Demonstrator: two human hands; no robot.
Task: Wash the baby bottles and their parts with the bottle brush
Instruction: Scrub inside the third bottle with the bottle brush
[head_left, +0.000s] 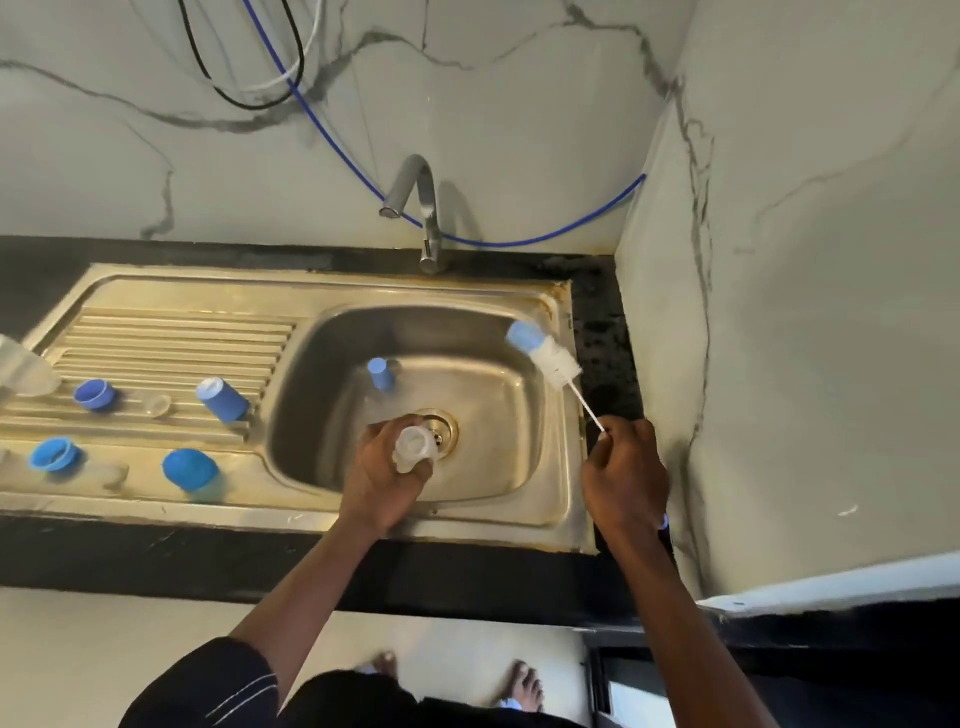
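Nearest, the left grip (387, 470) curls round a clear baby bottle (414, 448), mouth up, over the sink (311, 426) drain; the right grip (623, 467) pinches the thin handle of the bottle brush (551, 364), its head above the basin's right rim. A blue-capped bottle (382, 373) sits inside the basin, and blue caps (189, 469) rest on the drainboard (156, 332), left.

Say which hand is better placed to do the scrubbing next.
The right hand: it pinches the bottle brush by its handle, bristles free. The left hand is busy gripping the clear bottle over the sink.
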